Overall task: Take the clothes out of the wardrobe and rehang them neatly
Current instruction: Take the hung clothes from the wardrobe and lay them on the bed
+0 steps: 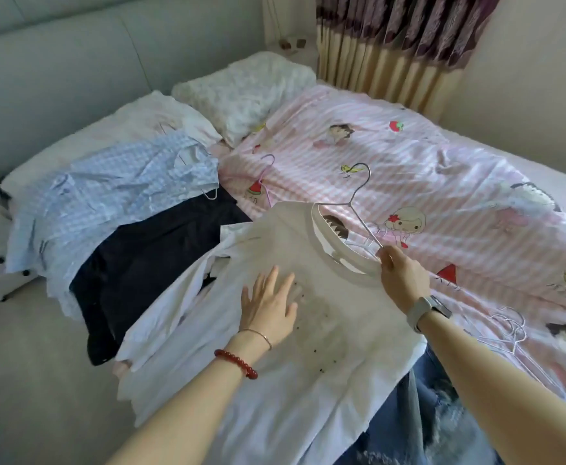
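White T-shirt (275,380), dark-speckled chest print

No readable text, label, brand or number is showing anywhere. The white T-shirt (275,347) is bearing only a faded dark print that is too blurred to make out as letters. Beside that shirt, the pink striped duvet (426,169) is carrying cartoon figures and fruit drawings, with no words.
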`<state>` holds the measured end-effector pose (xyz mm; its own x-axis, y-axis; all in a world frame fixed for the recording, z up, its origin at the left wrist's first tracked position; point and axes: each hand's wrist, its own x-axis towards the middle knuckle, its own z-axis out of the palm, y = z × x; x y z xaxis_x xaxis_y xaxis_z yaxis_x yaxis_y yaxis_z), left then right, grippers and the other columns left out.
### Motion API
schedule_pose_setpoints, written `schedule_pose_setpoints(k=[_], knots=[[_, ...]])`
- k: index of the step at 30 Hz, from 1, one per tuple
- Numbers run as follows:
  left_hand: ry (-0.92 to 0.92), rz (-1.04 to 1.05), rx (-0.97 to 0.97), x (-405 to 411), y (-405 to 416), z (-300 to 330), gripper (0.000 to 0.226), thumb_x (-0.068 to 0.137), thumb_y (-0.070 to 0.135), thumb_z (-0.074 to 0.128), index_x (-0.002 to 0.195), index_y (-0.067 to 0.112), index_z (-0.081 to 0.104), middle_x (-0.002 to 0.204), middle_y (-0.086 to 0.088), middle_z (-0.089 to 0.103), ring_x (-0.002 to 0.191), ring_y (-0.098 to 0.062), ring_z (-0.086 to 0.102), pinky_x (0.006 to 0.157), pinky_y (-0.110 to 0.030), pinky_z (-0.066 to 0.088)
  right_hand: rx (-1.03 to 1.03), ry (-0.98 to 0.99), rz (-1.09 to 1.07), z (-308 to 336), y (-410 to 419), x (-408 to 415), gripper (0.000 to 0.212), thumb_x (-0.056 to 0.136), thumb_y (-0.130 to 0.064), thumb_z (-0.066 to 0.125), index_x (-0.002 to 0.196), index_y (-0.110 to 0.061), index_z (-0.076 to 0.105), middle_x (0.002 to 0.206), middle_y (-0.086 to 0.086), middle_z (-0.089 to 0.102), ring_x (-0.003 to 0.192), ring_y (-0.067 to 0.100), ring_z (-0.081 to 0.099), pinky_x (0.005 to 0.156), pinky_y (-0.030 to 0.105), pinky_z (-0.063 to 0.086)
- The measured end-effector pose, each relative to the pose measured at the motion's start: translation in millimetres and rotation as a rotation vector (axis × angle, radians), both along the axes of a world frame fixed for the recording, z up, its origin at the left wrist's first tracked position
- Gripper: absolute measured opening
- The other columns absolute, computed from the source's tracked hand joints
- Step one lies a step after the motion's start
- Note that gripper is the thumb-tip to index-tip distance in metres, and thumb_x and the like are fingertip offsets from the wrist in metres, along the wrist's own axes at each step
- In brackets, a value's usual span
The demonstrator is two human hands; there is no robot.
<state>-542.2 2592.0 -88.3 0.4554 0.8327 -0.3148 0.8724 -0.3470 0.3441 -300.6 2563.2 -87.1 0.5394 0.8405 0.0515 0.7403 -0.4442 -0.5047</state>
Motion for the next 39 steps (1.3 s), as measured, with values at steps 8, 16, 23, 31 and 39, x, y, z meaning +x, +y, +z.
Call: schedule_pose_setpoints(k=[8,16,23,31,39], knots=[[0.272,-0.032,-0.146,7,2,-149,0.061,0.095,0.045,0.029,0.145,0.038,-0.007,0.155,0.002,-0.018,0.142,-0.027,-0.016,0.11,-0.058,-0.006,-0.19,-0.076,-0.146,-144,24,65,0.017,0.093,-0.016,0.037,0.088,-0.019,0.052,0.103,0.019,0.06,0.097,0.036,0.052,0.069,0.035,0.029],[0.288,-0.047,-0.16,2,11,-176,0.064,0.095,0.046,0.032,0.145,0.039,-0.006,0.155,0.002,-0.018,0.141,-0.028,-0.018,0.109,-0.059,-0.007,-0.489,-0.066,-0.101,-167,39,54,0.054,0.095,-0.034,0.027,0.145,-0.02,0.011,0.154,0.009,0.012,0.142,0.026,0.009,0.11,0.059,0.004],[0.059,0.161,-0.031,-45,19,-111,0.052,0.095,0.031,0.038,0.144,0.024,0.023,0.155,-0.004,0.014,0.142,-0.022,0.012,0.113,-0.044,0.018,-0.267,-0.107,0.257,-103,42,-49,0.049,0.096,-0.025,0.032,0.144,-0.018,0.021,0.154,0.008,0.015,0.143,0.027,0.006,0.112,0.054,0.004],[0.076,0.444,0.187,-197,-102,-21,0.048,0.092,0.019,0.046,0.139,0.013,0.039,0.147,-0.008,0.033,0.137,-0.023,0.029,0.106,-0.047,0.03,-0.27,0.038,0.678,-23,-25,-244,0.044,0.096,-0.022,0.034,0.14,-0.016,0.033,0.148,0.003,0.032,0.141,0.02,0.017,0.115,0.044,0.012],[0.212,1.018,0.274,-361,-306,40,0.043,0.068,0.003,0.073,0.11,0.003,0.065,0.117,-0.018,0.063,0.111,-0.037,0.058,0.089,-0.057,0.045,-0.225,-0.016,1.428,22,-151,-464,0.04,0.095,-0.024,0.035,0.133,-0.019,0.043,0.137,0.0,0.046,0.134,0.016,0.028,0.11,0.033,0.016]])
